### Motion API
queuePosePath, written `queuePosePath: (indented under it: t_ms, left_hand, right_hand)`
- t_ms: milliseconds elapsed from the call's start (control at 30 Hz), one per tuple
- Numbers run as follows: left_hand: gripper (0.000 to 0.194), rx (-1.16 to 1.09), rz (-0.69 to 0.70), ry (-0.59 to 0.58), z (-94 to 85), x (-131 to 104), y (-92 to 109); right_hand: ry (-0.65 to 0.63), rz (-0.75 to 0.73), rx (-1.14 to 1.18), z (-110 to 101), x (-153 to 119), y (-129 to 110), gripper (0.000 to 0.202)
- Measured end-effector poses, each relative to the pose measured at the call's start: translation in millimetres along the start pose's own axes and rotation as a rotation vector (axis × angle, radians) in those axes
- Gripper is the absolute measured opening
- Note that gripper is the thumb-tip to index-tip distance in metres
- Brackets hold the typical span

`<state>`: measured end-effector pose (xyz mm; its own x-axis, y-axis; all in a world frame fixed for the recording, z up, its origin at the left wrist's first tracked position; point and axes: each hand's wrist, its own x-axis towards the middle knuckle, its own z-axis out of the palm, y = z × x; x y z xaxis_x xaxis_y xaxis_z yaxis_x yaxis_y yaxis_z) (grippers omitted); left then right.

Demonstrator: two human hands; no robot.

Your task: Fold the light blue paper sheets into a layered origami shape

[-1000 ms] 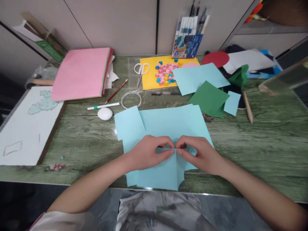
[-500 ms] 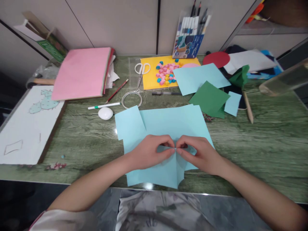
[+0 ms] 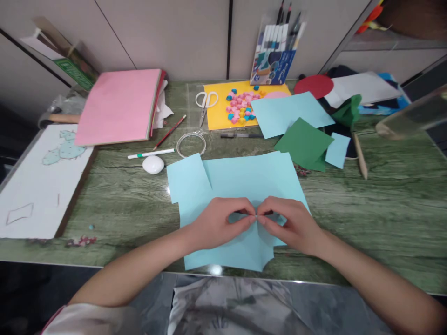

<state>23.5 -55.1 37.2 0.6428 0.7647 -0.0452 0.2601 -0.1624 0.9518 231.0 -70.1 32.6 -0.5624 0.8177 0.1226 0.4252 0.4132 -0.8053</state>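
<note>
Starting far left: one white board [image 3: 35, 186] with a cactus drawn on top, then one pink-covered stack [image 3: 118, 107]. Next along, one white marker [image 3: 151, 154], one white egg-shaped thing [image 3: 153, 164], one red pencil [image 3: 170, 132], one clear ring [image 3: 178, 146], one pair of scissors [image 3: 204, 110], plus one yellow sheet [image 3: 214, 118] under a pile of little coloured balls [image 3: 240, 104], too many to count.

Dead centre, near the table's [image 3: 377, 214] front edge: a light blue sheet [image 3: 226, 258] over more blue paper [image 3: 244, 177], layers hard to count. With the left hand [image 3: 218, 223], pinching a fold in that sheet thumb to finger; with the right hand [image 3: 293, 223], same thing just beside. Looks like a creasing or tearing step, can't say which. Probably calls for tight, level pinches and small moves along the fold.

Over rightward: one marker pack [image 3: 270, 67], at least two green sheets [image 3: 302, 144], one small blue piece [image 3: 337, 150], one wooden stick [image 3: 361, 156].
</note>
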Motion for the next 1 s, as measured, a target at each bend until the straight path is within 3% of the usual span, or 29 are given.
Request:
queuePosePath:
  t_ms: [200,333,533,667,1000]
  left_hand:
    - [0.011,-0.004,0.009,0.02,1.6,-1.3,-0.5]
    - [0.012,0.002,-0.031,0.025,-0.6,0.0,-1.7]
    - [0.02,0.143,-0.18,0.021,-16.3,7.6,-7.4]
    - [0.03,0.177,-0.2,0.012,-23.5,11.2,-12.7]
    - [0.031,0.159,-0.18,0.04,-22.5,11.9,-11.2]
  right_hand:
    - [0.009,0.006,0.022,0.1,-1.3,-1.1,0.009]
    - [-0.008,0.153,0.091,-2.8,2.0,1.7,0.008]
    - [0.173,0.325,0.119,-14.4,10.0,11.3,0.02]
    - [0.265,0.357,0.104,-18.9,13.5,15.7,0.022]
    - [0.295,0.366,0.138,-17.5,16.2,19.2,0.024]
